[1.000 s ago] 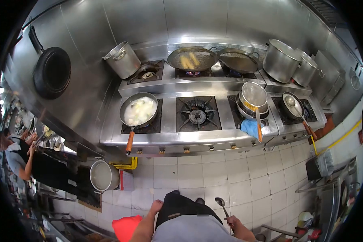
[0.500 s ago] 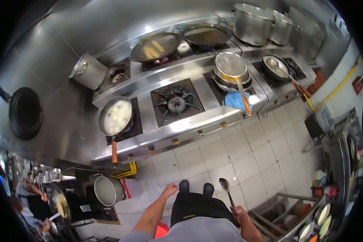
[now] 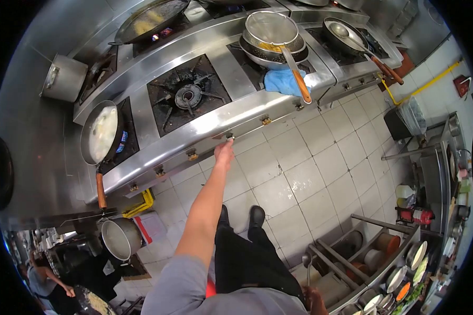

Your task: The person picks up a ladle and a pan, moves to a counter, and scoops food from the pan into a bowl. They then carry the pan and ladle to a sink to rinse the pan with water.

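My left hand (image 3: pixel 224 152) reaches out to the stove's front panel, its fingers closed on a stove knob (image 3: pixel 230 137). Above that knob is a bare burner (image 3: pixel 188 97) with no visible flame. Low in the view, by my right hip, my right hand (image 3: pixel 315 302) is wrapped round a metal spoon (image 3: pixel 307 260), its bowl pointing forward. A pan of white food (image 3: pixel 103 134) sits over a blue flame at the left, its wooden handle toward me.
A strainer (image 3: pixel 271 29) rests over pans beside a blue cloth (image 3: pixel 284 82). Farther right is a pan with a ladle (image 3: pixel 341 31). A large pot (image 3: pixel 122 239) and a co-worker (image 3: pixel 42 278) are at lower left. A metal rack (image 3: pixel 362 252) stands at lower right.
My left hand has moved forward from beside my body to the stove knob. My right hand and the spoon sit lower in view. The stove appears nearer.
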The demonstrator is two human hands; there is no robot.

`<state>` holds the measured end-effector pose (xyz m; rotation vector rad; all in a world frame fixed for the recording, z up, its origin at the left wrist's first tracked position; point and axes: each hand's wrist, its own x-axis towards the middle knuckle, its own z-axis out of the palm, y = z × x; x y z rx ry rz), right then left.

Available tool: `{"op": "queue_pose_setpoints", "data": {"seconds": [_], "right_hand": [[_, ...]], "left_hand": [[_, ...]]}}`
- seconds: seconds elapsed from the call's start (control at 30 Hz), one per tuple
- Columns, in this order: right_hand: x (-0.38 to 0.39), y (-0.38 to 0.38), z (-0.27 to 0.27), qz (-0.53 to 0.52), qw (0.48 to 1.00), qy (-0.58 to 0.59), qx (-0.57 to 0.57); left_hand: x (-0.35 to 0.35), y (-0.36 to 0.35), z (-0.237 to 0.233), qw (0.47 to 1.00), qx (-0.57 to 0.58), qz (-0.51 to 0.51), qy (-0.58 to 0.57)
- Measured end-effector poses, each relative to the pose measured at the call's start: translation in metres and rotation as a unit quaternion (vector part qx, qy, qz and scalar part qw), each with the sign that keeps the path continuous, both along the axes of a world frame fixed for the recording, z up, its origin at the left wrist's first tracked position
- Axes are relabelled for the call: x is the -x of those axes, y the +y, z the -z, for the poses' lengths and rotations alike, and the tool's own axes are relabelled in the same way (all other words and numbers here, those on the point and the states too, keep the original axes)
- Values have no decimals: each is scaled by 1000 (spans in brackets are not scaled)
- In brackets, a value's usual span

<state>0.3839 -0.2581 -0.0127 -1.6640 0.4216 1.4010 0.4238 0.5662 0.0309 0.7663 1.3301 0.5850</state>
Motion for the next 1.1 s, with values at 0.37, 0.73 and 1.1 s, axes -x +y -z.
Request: {"op": "queue_pose_setpoints", "data": {"seconds": [0.37,0.73,1.1], "right_hand": [[3,83,-28,30,985,82,148],[-34,214,-100,17,993,78,82],[-5,164,-58,-23,982,108,153]], "left_hand": [[-25,25,23,998,-15,-56,20],[-25,31,32,997,-42,-19,62],[-18,19,28,997,-64,-35,32]]}}
